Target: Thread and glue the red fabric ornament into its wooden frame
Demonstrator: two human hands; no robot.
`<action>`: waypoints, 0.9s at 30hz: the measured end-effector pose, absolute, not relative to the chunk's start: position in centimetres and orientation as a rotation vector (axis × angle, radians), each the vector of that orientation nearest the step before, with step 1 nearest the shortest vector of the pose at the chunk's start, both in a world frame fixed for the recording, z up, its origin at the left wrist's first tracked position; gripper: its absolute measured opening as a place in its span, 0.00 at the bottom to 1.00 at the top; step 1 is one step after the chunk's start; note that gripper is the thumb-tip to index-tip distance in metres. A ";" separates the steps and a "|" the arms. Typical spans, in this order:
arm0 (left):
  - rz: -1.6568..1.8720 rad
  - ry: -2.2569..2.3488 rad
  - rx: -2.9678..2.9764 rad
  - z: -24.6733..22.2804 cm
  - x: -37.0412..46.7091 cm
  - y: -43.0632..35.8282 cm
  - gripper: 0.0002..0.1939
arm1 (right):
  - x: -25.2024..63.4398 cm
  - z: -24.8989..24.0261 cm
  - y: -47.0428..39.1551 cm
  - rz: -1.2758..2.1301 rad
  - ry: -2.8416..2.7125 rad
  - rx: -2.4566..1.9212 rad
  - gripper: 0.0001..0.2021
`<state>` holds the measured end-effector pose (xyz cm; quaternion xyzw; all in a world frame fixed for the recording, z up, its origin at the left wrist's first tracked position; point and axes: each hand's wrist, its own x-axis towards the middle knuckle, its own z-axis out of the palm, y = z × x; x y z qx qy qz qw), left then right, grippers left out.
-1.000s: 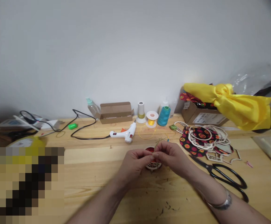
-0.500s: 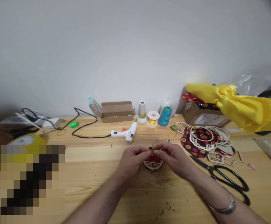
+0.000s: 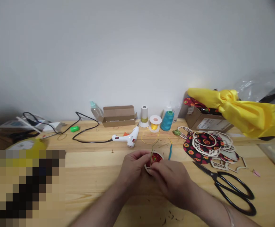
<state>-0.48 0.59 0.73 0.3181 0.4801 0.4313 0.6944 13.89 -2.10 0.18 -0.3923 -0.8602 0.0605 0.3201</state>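
A round wooden lattice piece with dark red patterned fabric (image 3: pixel 156 157) lies on the table between my hands. My left hand (image 3: pixel 135 163) has its thumb and forefinger pinched at the left side of the piece, around a thin greenish cord (image 3: pixel 154 145) that rises beyond the fingertips. My right hand (image 3: pixel 169 178) is closed over the near right part of the piece, fingertips pinched on the lower part of the cord. A blue-tipped yellow cord (image 3: pixel 170 152) lies just beyond my right hand.
Black scissors (image 3: pixel 215 176) lie at the right, near wooden frames and patterned fabric (image 3: pixel 195 149). Behind stand a white glue gun (image 3: pixel 125 138), an open cardboard box (image 3: pixel 119 119), a yellow spool (image 3: pixel 155 121) and a teal thread cone (image 3: pixel 167 121). Yellow cloth (image 3: pixel 253 115) drapes over a carton.
My right hand has moved down toward me and turned over, uncovering more of the red fabric. My left hand stays near the same spot. The view has shifted slightly.
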 end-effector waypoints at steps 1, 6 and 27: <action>0.963 1.069 0.671 0.7 -0.4 0.6 0.06 | 13.7 0.0 -2.3 0.017 -2.334 -0.965 0.07; 0.965 0.958 0.509 0.6 -0.3 0.6 0.05 | 13.6 0.2 -2.3 -0.180 -2.530 -0.798 0.11; 0.875 0.972 0.825 0.8 0.0 0.0 0.08 | 13.7 1.2 -0.1 1.561 -1.146 -1.145 0.14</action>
